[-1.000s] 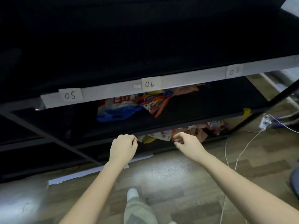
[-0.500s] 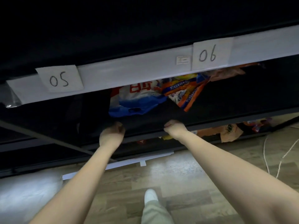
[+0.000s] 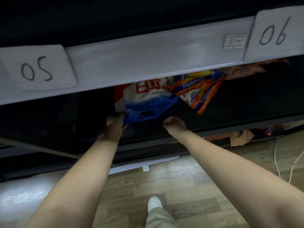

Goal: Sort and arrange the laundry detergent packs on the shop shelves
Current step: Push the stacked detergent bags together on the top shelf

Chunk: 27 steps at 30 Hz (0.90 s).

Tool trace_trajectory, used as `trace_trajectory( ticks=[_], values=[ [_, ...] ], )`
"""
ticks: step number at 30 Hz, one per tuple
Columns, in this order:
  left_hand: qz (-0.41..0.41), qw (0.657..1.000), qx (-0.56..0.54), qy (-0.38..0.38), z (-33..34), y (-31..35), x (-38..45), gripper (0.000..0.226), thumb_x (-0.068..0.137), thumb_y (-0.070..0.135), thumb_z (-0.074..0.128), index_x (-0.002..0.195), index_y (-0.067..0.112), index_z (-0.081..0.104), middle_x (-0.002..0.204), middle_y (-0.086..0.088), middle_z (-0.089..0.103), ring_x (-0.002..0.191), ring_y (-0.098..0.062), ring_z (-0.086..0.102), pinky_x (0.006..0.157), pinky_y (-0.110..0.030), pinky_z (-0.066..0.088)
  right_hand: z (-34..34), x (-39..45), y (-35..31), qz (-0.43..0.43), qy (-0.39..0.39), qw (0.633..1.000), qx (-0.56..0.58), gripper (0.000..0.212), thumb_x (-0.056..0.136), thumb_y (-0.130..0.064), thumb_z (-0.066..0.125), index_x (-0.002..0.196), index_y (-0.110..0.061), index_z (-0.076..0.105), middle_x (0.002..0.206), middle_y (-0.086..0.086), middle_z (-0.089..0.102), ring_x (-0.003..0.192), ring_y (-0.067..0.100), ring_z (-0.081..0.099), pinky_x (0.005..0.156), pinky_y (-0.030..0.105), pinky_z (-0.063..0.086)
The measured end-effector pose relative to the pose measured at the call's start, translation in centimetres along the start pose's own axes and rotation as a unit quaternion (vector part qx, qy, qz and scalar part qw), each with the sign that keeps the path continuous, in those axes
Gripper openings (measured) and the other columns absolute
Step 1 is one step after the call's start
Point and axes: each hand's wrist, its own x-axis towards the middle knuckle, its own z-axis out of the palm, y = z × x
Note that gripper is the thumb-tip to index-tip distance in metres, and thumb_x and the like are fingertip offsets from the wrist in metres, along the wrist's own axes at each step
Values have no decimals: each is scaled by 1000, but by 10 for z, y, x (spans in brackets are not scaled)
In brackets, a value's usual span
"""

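Note:
A blue, white and red detergent pack (image 3: 144, 102) lies on the dark middle shelf (image 3: 230, 116), its blue handle end toward me. My left hand (image 3: 115, 125) grips the pack's lower left corner. My right hand (image 3: 174, 125) has its fingers curled at the pack's lower right edge; whether it holds the edge is unclear. An orange and blue pack (image 3: 199, 92) lies against the first pack's right side. Another orange pack (image 3: 245, 71) sits farther right, partly hidden by the white shelf strip (image 3: 148, 63).
Paper labels 05 (image 3: 36, 68) and 06 (image 3: 273, 32) hang on the strip. Orange packs (image 3: 240, 135) lie on the bottom shelf at the right. White cables (image 3: 294, 162) trail on the wooden floor. My shoe (image 3: 153, 203) is below.
I have leaned in closer to the shelf. Both hands rose from the lower shelf edge to the blue pack on the middle shelf, and the left hand took hold of its corner.

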Motion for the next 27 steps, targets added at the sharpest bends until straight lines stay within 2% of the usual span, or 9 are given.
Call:
trace_trajectory(
  ticks=[2, 5, 7, 9, 13, 17, 21, 23, 27],
  values=[
    [-43, 998, -47, 4, 3, -16, -18, 40, 95, 9, 54, 133, 0, 47, 128, -17, 54, 117, -29, 54, 55, -18, 50, 9, -3, 0, 47, -6, 987, 154, 14, 95, -24, 50, 94, -14, 60, 100, 12, 64, 96, 27, 60, 81, 34, 49],
    [-103, 991, -88, 0, 9, -45, -56, 38, 97, 10, 49, 133, -1, 47, 136, -18, 50, 124, -31, 51, 79, -24, 48, 24, -17, 3, 125, -39, 889, 439, 28, 92, -31, 59, 111, -12, 55, 110, 11, 63, 101, 25, 61, 78, 33, 51],
    [-142, 977, -160, -14, 15, -62, -80, 22, 97, 5, 49, 117, 0, 56, 121, -20, 59, 104, -30, 62, 76, -28, 53, 32, -27, 7, 135, -49, 820, 554, 30, 90, -34, 60, 109, -12, 55, 103, 10, 64, 87, 22, 64, 67, 30, 51],
    [-157, 970, -180, -43, 21, -76, -105, 9, 95, 3, 51, 103, 5, 57, 95, -14, 65, 72, -19, 67, 55, -22, 56, 36, -38, 12, 152, -37, 770, 619, 29, 90, -27, 60, 112, -8, 56, 104, 13, 64, 78, 21, 64, 62, 31, 52],
    [-182, 968, -142, -96, 20, -95, -134, 12, 95, 7, 53, 106, 10, 57, 86, -5, 66, 59, -10, 67, 48, -19, 53, 26, -57, 22, 141, -18, 816, 561, 38, 85, 3, 59, 122, 7, 52, 106, 19, 64, 77, 26, 63, 69, 35, 54],
    [-205, 965, -104, -122, 11, -89, -141, 15, 96, 12, 52, 111, 12, 56, 89, -2, 66, 76, -11, 62, 60, -18, 50, 7, -74, 16, 76, -81, 830, 547, 38, 85, 14, 54, 122, 7, 51, 103, 16, 64, 84, 23, 64, 72, 30, 56],
    [-199, 965, -106, -132, 7, -75, -144, 27, 97, 10, 51, 123, 5, 54, 114, -11, 63, 82, -13, 62, 68, -20, 52, 5, -90, 13, 44, -146, 850, 505, 42, 84, 15, 53, 123, 1, 52, 109, 12, 64, 97, 22, 62, 83, 27, 53],
    [-210, 963, -105, -131, 6, -71, -147, 30, 97, 12, 51, 126, 4, 53, 125, -13, 60, 86, -15, 63, 81, -24, 49, 7, -95, 13, 43, -144, 851, 504, 41, 85, 16, 52, 123, 2, 51, 109, 12, 63, 94, 21, 63, 80, 24, 54],
    [-239, 956, -114, -127, 2, -61, -151, 31, 97, 19, 53, 124, 4, 55, 130, -15, 58, 117, -23, 57, 92, -28, 42, -5, -102, 1, 28, -147, 882, 446, 38, 85, 16, 52, 122, 7, 52, 117, 19, 62, 94, 20, 63, 77, 19, 54]
  ],
)
